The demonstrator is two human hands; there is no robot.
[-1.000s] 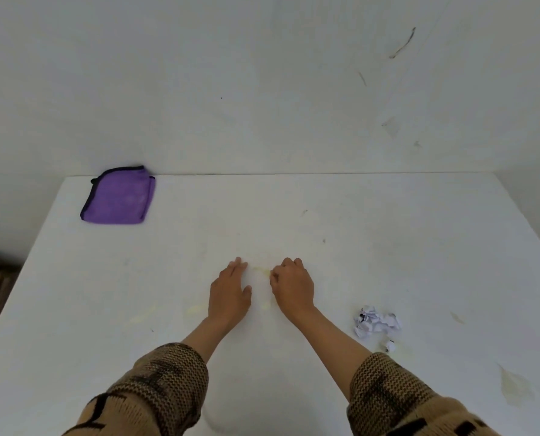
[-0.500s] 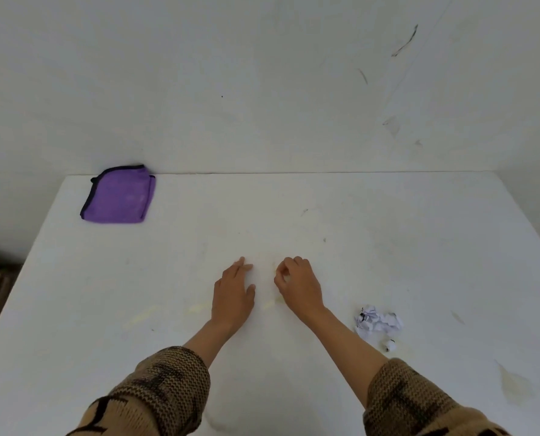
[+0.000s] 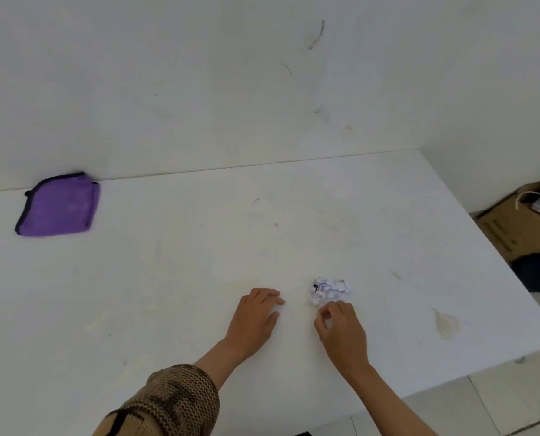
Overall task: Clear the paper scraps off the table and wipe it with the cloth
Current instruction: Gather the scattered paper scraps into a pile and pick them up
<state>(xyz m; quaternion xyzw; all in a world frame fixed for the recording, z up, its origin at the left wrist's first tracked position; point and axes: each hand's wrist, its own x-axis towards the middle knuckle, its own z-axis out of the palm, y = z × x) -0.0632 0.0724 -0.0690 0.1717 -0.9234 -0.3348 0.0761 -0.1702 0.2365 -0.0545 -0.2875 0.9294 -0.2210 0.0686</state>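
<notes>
R hand (image 3: 341, 336): head view, lower centre-right. Your fingers are curled in, thumb close to index tip. Can't tell if they pinch a small scrap or nothing.
L hand (image 3: 256, 316): lower centre, flat on table (image 3: 168, 278), fingers together, pointing right.
paper wad (image 3: 331, 291): crumpled, white w/ dark print, just above your R fingertips in frame. Long axis runs left-right.
key relation: wad lies straight ahead of R hand, so R is nearer; L sits off to its left. Prob. only a short reach fwd.
cloth (image 3: 57, 206): purple, dark trim, upper left of frame at far table edge, well apart from both hands.
writing: print on wad too small to read; cardboard box (image 3: 514, 228) at right edge shows no legible label.
</notes>
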